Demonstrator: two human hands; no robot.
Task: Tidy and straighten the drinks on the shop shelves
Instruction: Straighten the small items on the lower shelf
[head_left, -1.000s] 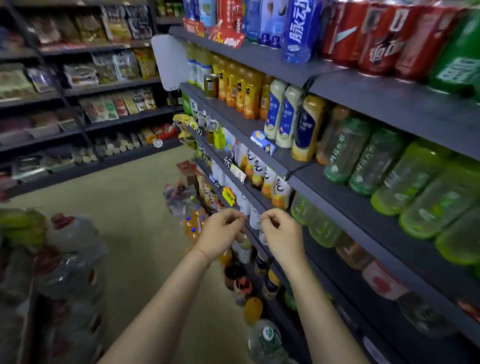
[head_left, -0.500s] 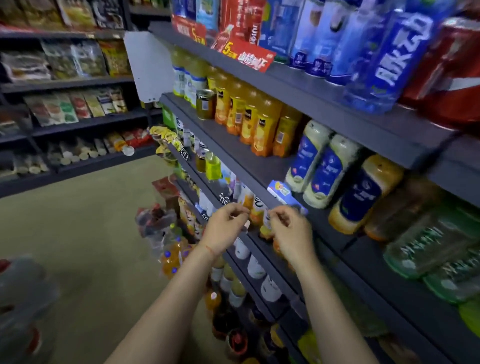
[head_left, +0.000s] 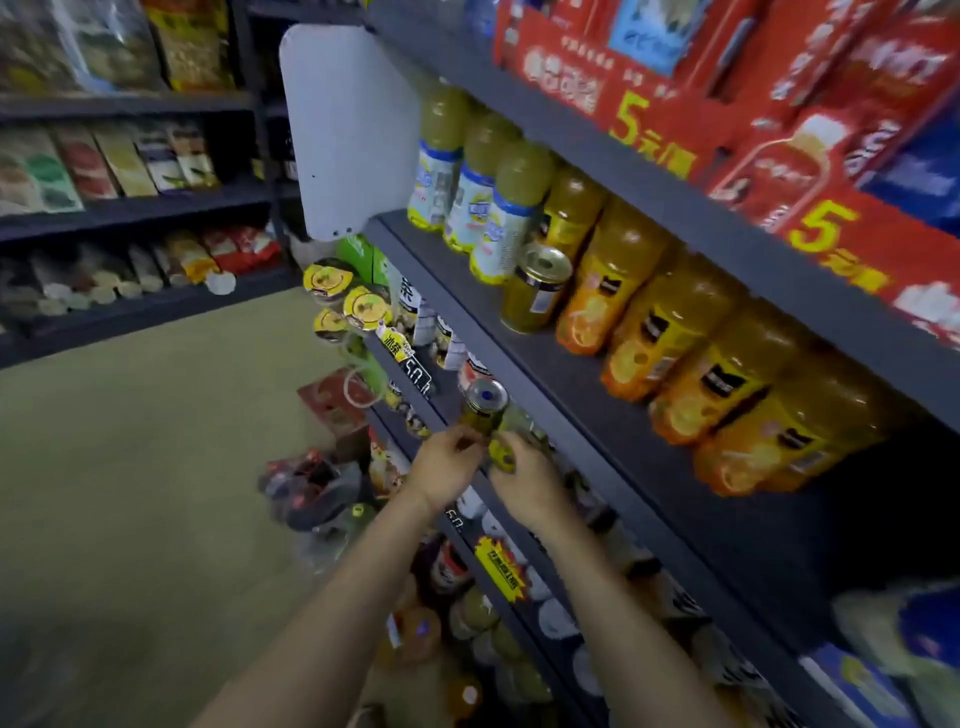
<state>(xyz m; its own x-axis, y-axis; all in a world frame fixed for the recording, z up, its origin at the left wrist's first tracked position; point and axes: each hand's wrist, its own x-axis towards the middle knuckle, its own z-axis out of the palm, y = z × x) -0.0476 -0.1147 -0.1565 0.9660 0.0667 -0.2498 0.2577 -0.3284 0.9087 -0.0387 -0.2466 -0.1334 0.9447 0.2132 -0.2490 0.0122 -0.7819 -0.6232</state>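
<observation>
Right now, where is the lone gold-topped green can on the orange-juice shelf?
In the head view the gold-topped green can stands right of centre, in front of the pale-labelled green bottles, left of the orange juice bottles.

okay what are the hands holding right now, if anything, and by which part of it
Both hands meet on a small yellow-green can at the shelf edge. The left hand and the right hand grip its lower body; its silver top stays uncovered.

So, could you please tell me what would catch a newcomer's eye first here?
Probably the red promo banner with yellow 5s along the top shelf edge, then the row of orange juice bottles beneath it. Lower down, both hands, left and right, meet at a small green can on the shelf front.
</observation>
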